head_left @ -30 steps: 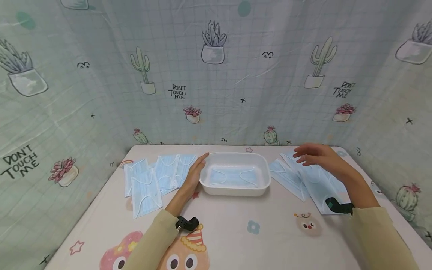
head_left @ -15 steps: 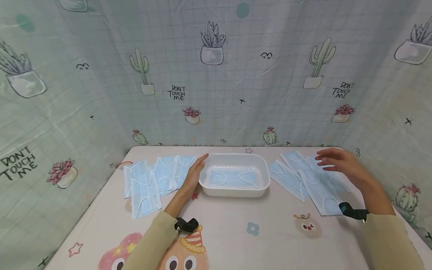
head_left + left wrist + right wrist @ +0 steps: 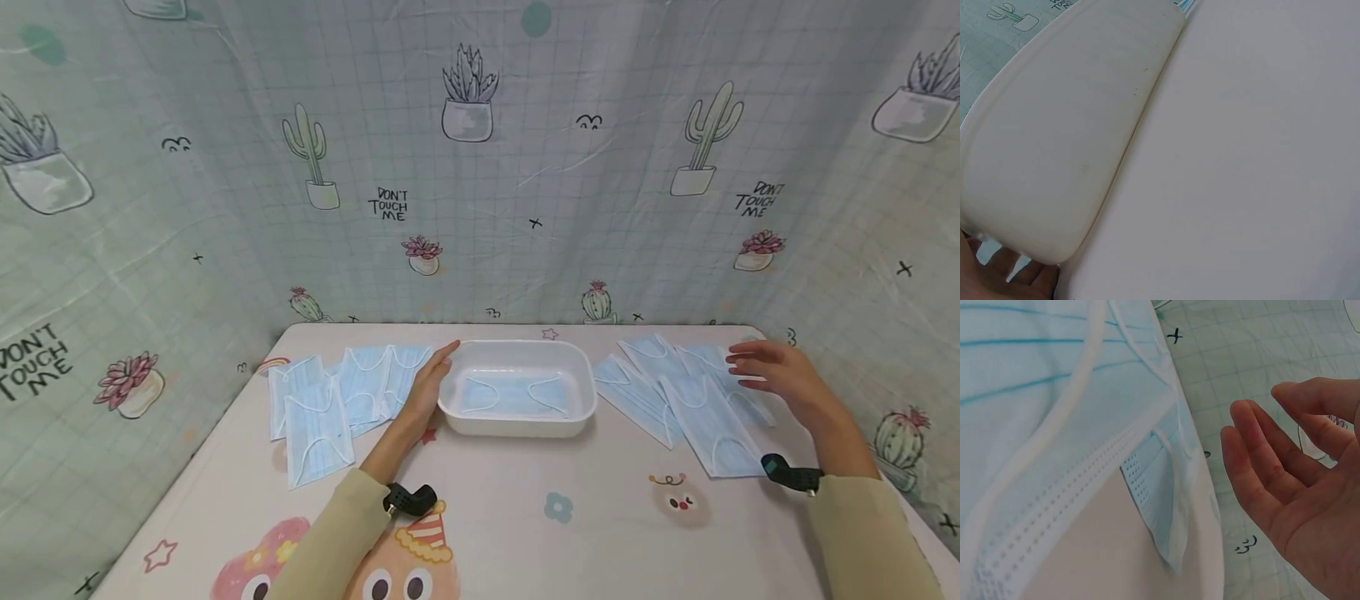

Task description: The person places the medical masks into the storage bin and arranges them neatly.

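Note:
A white plastic basin [image 3: 517, 427] stands mid-table with one light blue face mask [image 3: 516, 395] lying flat in it, ear loops showing. My left hand [image 3: 424, 390] lies along the basin's left side, fingers extended and touching it. In the left wrist view those fingers [image 3: 1029, 275] rest at the end of the basin's wall. Over the far right of the table hovers my right hand [image 3: 783, 379], fingers apart and loosely bent, holding nothing. Just left of it, several face masks [image 3: 708, 421] overlap on the table. In the right wrist view a mask [image 3: 1035, 425] looms beside that hand.
On the left of the table lie several more blue face masks [image 3: 321, 429], overlapping one another. The pale tablecloth [image 3: 600, 533] bears printed cartoon figures. Cactus-patterned curtains [image 3: 525, 167] hang close behind the table and at both sides.
My right hand has moved right, from over the right-hand masks towards their outer edge, and has come down slightly. The left hand stays at the basin. The masks lie as before.

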`<action>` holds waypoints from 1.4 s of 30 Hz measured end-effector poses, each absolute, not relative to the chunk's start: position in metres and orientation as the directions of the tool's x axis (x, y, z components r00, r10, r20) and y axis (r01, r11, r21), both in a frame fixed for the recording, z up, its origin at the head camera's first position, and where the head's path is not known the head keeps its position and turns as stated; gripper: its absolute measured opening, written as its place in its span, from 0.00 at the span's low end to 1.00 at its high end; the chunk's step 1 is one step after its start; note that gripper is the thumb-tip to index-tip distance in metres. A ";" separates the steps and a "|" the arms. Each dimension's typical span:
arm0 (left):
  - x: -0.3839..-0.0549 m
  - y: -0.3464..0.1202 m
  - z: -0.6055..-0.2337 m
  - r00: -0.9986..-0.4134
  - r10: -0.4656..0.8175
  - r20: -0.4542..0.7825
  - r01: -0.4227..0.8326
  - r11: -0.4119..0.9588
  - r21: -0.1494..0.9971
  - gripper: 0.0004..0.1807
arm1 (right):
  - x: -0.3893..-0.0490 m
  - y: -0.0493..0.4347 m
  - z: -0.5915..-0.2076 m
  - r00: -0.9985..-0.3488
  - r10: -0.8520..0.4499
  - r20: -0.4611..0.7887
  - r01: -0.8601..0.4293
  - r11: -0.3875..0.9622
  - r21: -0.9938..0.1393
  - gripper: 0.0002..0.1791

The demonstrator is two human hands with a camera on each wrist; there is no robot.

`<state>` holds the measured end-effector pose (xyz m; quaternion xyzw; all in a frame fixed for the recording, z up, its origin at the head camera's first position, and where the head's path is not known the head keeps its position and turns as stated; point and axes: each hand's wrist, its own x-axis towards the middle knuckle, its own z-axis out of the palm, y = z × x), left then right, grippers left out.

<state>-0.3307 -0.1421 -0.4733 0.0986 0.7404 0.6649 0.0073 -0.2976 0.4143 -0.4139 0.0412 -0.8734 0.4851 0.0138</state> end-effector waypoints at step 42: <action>-0.333 -0.142 -0.479 -0.983 0.150 0.106 0.121 0.096 0.988 0.26 | -0.300 0.449 -0.438 -0.991 0.092 -0.097 0.132 0.780 -0.611 0.27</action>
